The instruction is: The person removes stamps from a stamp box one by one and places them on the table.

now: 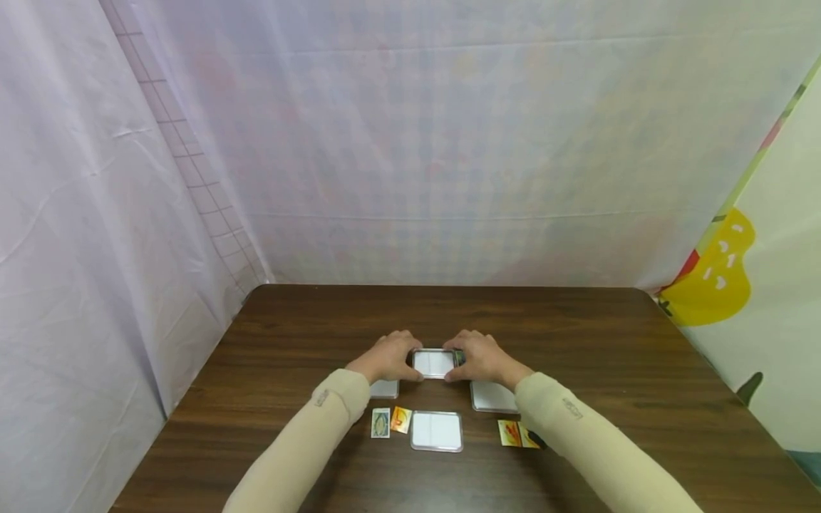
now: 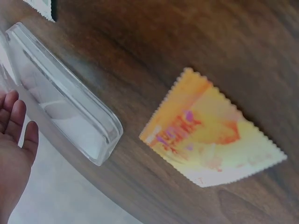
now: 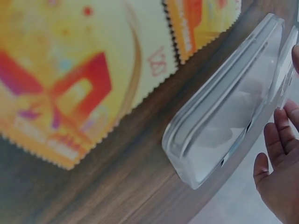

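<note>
Ahead of me at the middle of the table, both hands hold a clear plastic case (image 1: 433,364) with a white inside. My left hand (image 1: 391,355) grips its left end, thumb at the near edge and fingers at the far edge. At the other end my right hand (image 1: 479,356) grips it the same way, with a small dark-green patterned piece (image 1: 459,357) by its fingers. In the left wrist view, the left hand (image 2: 14,149) is partly cut off beside another clear case (image 2: 70,100). The right wrist view shows the right hand (image 3: 282,168) at the held case's edge (image 3: 286,70).
More clear cases lie near the left forearm (image 1: 385,388), near the right forearm (image 1: 492,397) and in front (image 1: 437,432). A greenish stamp (image 1: 380,423) and an orange stamp (image 1: 400,419) lie left; orange-yellow stamps (image 1: 509,433) lie right, partly under the sleeve. White curtains hang behind the brown table (image 1: 308,313).
</note>
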Available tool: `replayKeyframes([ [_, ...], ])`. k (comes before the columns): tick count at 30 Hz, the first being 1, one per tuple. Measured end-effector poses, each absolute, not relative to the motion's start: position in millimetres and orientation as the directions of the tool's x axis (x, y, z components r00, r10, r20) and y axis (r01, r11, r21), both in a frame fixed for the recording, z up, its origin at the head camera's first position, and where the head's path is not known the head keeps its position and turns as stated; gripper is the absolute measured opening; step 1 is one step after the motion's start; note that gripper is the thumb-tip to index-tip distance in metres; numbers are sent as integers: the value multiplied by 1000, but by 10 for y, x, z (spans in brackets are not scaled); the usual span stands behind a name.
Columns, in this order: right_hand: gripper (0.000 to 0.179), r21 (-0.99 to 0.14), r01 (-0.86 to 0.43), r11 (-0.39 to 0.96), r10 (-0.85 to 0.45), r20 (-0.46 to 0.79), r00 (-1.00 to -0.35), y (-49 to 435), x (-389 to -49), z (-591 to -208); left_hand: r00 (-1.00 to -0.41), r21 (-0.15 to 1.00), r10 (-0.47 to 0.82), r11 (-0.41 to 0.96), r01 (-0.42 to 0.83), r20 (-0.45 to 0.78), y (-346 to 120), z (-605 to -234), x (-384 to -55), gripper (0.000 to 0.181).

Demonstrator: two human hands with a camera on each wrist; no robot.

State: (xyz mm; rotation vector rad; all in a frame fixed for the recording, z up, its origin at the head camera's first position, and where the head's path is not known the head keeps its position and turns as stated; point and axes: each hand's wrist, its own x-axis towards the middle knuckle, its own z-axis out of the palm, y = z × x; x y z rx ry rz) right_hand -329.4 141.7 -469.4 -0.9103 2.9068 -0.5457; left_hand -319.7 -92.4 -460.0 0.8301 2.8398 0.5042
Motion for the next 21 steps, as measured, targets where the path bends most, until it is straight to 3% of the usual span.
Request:
replayKeyframes([
  [21, 63, -331, -517, 789, -539, 30, -842, 1382, -3302, -4733, -847, 303, 524, 824, 478, -90, -898, -4669, -3248, 66],
])
